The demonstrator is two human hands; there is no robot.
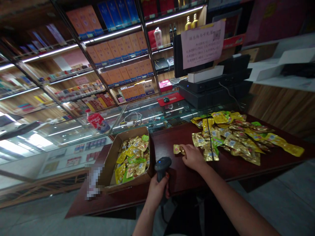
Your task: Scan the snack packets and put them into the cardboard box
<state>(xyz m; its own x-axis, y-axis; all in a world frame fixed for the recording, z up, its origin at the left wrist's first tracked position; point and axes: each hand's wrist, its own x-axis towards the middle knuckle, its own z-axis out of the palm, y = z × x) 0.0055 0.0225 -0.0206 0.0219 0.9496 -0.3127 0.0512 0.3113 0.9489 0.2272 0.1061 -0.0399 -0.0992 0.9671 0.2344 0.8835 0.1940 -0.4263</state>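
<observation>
Characters on the pink notice (203, 46) beyond the scanner (162, 164) blur past reading. Left hand (157, 188) grips the scanner; right of it, the right hand (194, 157) pinches a gold packet (176, 149), partly covered.

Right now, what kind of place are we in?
Probably a shop: there are rows of orange boxes, a glass display counter, and a barcode scanner in the left hand.

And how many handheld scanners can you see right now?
1: the scanner in the left hand, just right of the open cardboard box. Another could be hidden, for instance under the packet pile.
</observation>
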